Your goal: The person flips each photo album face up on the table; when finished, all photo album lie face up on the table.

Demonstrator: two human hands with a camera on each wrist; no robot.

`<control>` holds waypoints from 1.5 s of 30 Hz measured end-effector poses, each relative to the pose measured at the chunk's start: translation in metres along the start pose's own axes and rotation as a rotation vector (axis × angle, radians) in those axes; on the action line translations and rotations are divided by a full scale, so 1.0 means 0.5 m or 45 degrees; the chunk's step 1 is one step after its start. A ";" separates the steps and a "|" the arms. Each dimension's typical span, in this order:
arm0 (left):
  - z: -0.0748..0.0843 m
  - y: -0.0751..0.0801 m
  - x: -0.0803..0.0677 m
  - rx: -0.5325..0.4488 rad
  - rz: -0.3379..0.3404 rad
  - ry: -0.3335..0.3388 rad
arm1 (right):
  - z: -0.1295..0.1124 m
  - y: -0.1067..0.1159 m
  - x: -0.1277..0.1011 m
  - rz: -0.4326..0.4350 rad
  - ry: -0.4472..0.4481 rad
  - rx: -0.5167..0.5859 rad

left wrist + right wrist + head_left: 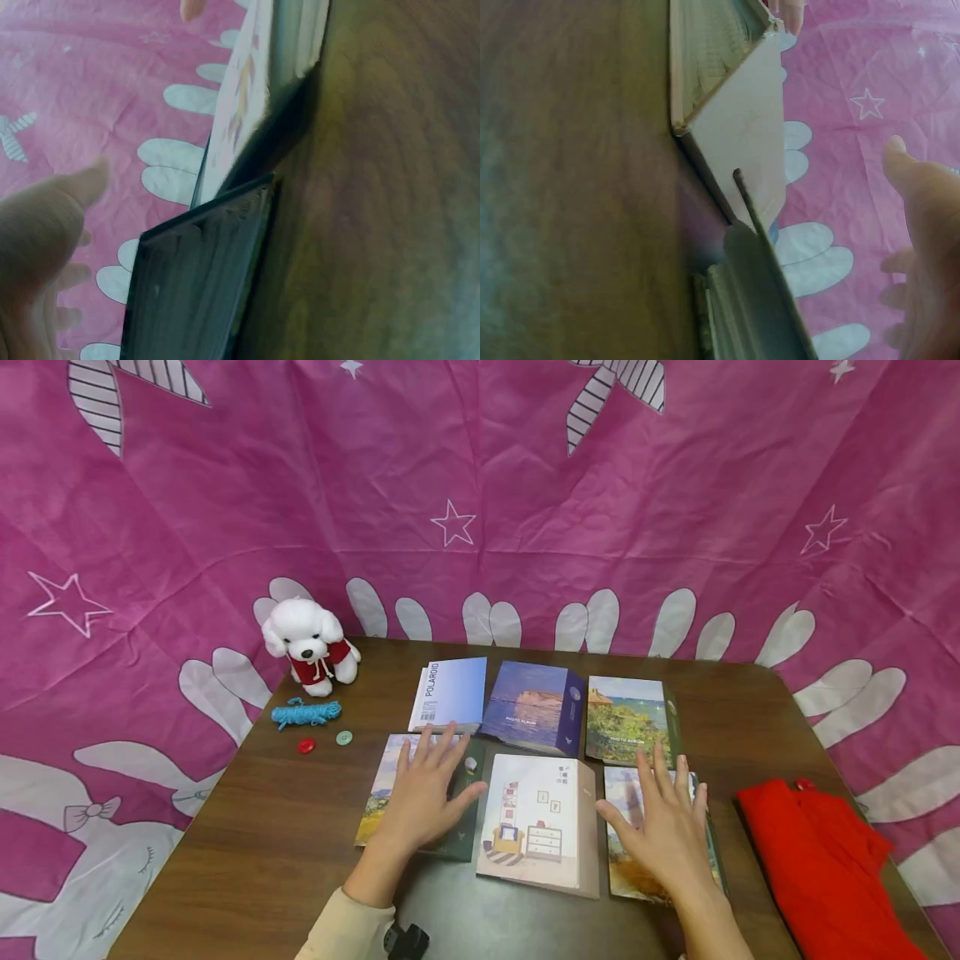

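Observation:
My left hand [429,793] is spread with fingers apart over the front-left photo album [463,839], which has a dark green spine and landscape cover. Over the front-right album [626,868], with a painted cover, my right hand [666,827] is likewise spread. Between them lies a white album [536,818] with a drawn armchair and dresser. In the left wrist view the left hand [45,232] stands above the level of the album's page edges [195,285], grasping nothing. The right wrist view shows the right hand [930,225] raised beside the white album's pale spine [742,127].
Behind are a blue-and-white Polaroid album [459,693], a purple album [528,706] and a green landscape album [626,714]. At left are a plush dog [303,631], blue yarn [306,714], a red button [306,746] and a green button [344,737]. Red cloth [817,868] lies right.

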State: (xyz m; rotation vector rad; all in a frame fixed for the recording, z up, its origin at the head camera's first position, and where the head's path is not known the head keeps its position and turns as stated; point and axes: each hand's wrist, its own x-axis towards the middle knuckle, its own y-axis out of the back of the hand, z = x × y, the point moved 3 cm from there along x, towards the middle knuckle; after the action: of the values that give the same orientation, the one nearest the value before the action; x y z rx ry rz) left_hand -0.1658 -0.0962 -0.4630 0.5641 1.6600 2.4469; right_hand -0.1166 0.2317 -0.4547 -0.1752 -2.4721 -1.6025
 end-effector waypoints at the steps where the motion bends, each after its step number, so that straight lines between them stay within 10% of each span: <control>1: -0.001 0.001 0.002 -0.014 0.014 0.008 | 0.001 0.001 0.002 -0.012 -0.004 0.038; 15: -0.043 0.031 0.050 -0.414 0.148 0.062 | -0.009 0.009 0.066 0.011 -0.038 0.592; 45: -0.132 0.012 0.173 -0.613 0.051 0.199 | -0.135 -0.104 0.276 -0.286 -0.223 1.170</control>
State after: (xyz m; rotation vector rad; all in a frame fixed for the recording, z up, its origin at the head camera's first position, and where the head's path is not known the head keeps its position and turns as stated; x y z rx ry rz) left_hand -0.2695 -0.1287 -0.4589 0.3455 1.0389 2.8388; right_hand -0.2553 0.1483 -0.4436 0.1081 -3.1547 -0.3684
